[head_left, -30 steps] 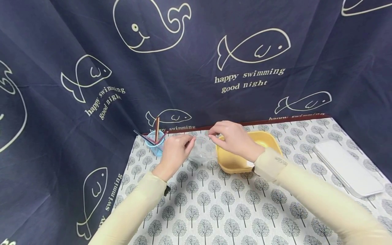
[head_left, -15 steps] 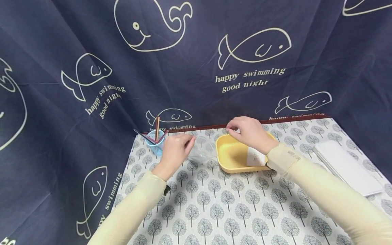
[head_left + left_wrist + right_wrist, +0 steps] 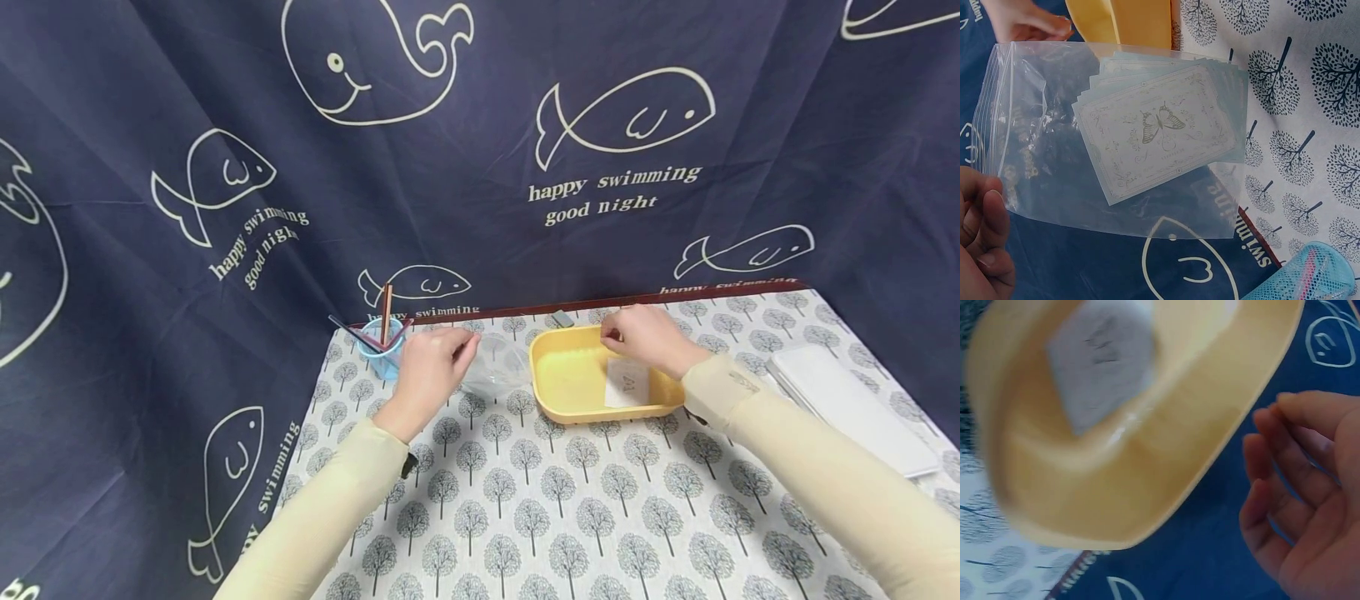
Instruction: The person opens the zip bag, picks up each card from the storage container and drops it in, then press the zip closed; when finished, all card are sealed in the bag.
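My left hand (image 3: pixel 433 375) pinches the corner of a clear zip bag (image 3: pixel 1041 125), near its ridged opening. Inside the bag lies a fanned stack of pale blue-and-white cards (image 3: pixel 1163 128), the top one printed with a butterfly. The head view shows the bag (image 3: pixel 492 367) only as a faint sheen beside the hand. My right hand (image 3: pixel 647 335) is over the back right of a yellow basket (image 3: pixel 570 415), its fingers loosely bent with nothing between them. A single white card (image 3: pixel 627 383) with dark marks lies in the basket, towards its right side.
A blue mesh cup (image 3: pixel 384 354) with several sticks stands at the back left. Behind the basket is a small grey block (image 3: pixel 562 318). A white flat case (image 3: pixel 851 408) lies at the right. A dark blue curtain (image 3: pixel 495 167) hangs behind the table.
My right hand has moved right, away from the bag and across the basket, uncovering the white card and the grey block. The left hand and bag have stayed in place.
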Motion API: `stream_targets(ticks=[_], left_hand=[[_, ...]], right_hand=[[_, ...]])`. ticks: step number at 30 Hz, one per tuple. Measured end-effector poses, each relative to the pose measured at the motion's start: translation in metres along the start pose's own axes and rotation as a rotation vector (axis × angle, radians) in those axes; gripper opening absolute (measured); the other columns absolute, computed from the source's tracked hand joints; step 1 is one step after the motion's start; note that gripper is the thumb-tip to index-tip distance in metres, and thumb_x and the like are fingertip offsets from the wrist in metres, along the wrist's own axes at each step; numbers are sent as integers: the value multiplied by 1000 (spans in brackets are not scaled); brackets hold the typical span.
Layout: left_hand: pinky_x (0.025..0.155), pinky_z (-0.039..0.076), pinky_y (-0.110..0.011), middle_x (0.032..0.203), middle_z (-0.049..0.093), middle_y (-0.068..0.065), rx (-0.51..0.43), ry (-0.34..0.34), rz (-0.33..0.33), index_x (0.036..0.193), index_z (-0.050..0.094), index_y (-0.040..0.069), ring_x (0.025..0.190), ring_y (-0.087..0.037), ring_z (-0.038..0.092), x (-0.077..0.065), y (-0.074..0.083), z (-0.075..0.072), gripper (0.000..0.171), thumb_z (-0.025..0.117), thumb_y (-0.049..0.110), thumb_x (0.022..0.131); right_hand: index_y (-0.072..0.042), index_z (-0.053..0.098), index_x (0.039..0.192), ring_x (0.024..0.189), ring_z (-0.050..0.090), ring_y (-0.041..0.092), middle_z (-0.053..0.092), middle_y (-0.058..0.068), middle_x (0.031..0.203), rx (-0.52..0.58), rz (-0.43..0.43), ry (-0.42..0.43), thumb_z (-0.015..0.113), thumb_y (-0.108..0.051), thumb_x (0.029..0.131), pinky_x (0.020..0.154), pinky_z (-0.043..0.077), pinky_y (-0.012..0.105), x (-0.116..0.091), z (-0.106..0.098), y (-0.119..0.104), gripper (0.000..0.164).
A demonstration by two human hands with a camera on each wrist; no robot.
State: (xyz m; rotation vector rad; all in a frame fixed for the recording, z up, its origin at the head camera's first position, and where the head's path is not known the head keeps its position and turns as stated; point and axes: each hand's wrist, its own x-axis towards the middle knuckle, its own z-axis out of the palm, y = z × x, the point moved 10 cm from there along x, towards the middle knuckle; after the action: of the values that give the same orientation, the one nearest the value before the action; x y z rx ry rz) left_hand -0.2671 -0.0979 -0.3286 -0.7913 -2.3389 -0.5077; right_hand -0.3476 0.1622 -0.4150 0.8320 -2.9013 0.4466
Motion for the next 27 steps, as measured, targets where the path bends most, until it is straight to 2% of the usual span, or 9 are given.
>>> stream_targets(ticks=[6,10,16,18,21,27], left_hand=[[57,51,-30,67,69,0,6,0,4,81,75,9,54,-13,61,0,0,0,19,71,15,99],[56,51,-29,68,70,0,5,5,2,80,75,9,55,-14,62,-1,-1,0,19,72,15,98],[56,50,-29,69,71,-1,0,8,1,80,74,9,55,-14,63,-1,-1,-1,20,72,16,99],[55,50,-29,69,71,-1,0,8,1,79,74,9,55,-14,63,0,-1,-1,20,72,16,99],[55,50,-29,70,72,-1,-1,8,1,79,74,9,56,-14,64,0,-1,-2,20,72,15,99],[54,50,-30,69,71,-1,5,12,7,77,73,11,56,-15,64,0,0,-3,22,72,14,98]], right_hand=[[-11,77,90,74,65,19,72,-1,83,-34,46,-147,81,-12,88,74,57,48,-13,28,23,4],[-5,76,98,70,62,17,69,-2,80,-51,62,-209,85,-20,84,75,57,49,-21,42,32,22],[4,71,109,70,59,17,63,-1,79,30,107,-320,93,-31,75,74,57,45,-32,55,38,54],[7,69,111,74,60,20,64,1,81,44,89,-329,95,-33,72,77,57,47,-35,57,37,62],[6,68,109,77,59,21,63,3,85,41,66,-332,97,-36,67,82,55,48,-37,60,34,67],[-1,66,97,76,55,20,57,5,86,-10,18,-329,99,-36,63,79,54,45,-41,67,30,59]])
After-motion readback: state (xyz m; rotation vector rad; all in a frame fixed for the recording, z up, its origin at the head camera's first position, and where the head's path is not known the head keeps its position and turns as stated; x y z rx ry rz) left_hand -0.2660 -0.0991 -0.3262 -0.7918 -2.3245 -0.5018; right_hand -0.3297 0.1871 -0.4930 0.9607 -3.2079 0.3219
